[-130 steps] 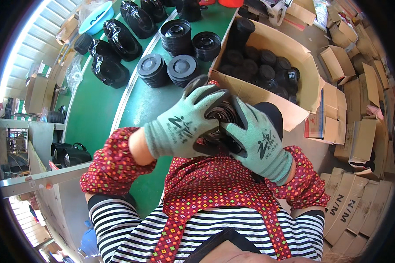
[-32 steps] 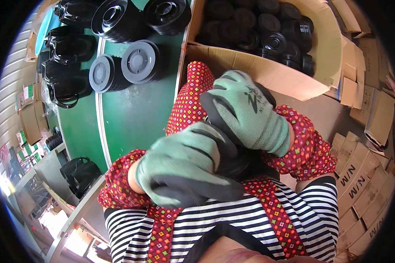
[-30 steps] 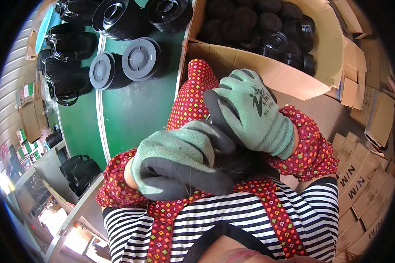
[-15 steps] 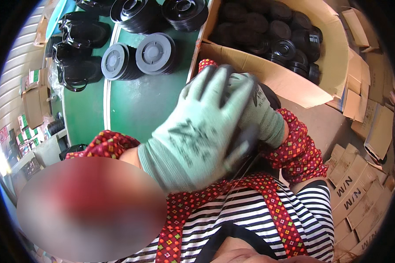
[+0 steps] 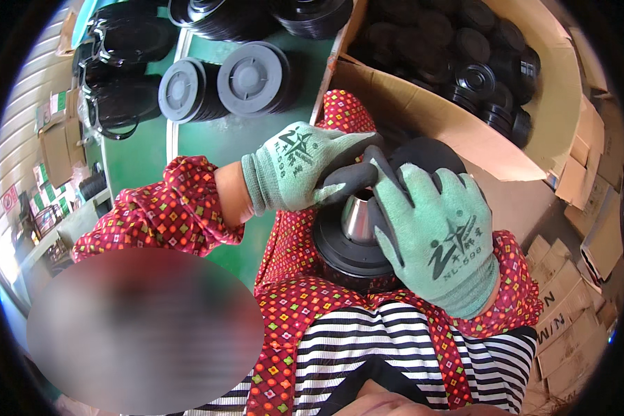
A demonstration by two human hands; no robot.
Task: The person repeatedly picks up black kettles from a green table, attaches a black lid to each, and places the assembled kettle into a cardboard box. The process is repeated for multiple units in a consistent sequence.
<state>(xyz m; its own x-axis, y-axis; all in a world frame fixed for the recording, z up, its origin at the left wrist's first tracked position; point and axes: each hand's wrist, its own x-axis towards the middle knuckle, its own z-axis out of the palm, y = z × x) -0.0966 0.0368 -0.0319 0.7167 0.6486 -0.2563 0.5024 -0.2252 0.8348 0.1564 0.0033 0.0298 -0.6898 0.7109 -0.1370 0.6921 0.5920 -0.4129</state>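
A black round part [image 5: 350, 258] with a shiny silver cone [image 5: 357, 220] rising from its middle rests at my lap. Over the cone, the dark fingertips of both gloved hands meet. My left hand [image 5: 305, 166], in a green glove with dark fingertips, is closed in a pinch; whatever lies between its fingers is hidden. My right hand [image 5: 437, 239], gloved alike, grips the part from the right, its thumb beside the cone and its index finger touching the left fingers. Just behind the right fingers shows a black disc [image 5: 430, 152], partly covered.
On the green table [image 5: 142, 163] stand stacks of black discs, two with grey tops [image 5: 253, 78], and glossy black vessels [image 5: 135, 38]. A large open carton [image 5: 437, 121] of black round parts stands at the far right. Flattened cardboard [image 5: 568, 291] lies at right.
My hands have parted from their overlap: the left has moved left and farther away, the right toward me. The silver cone and black round part have come into sight.
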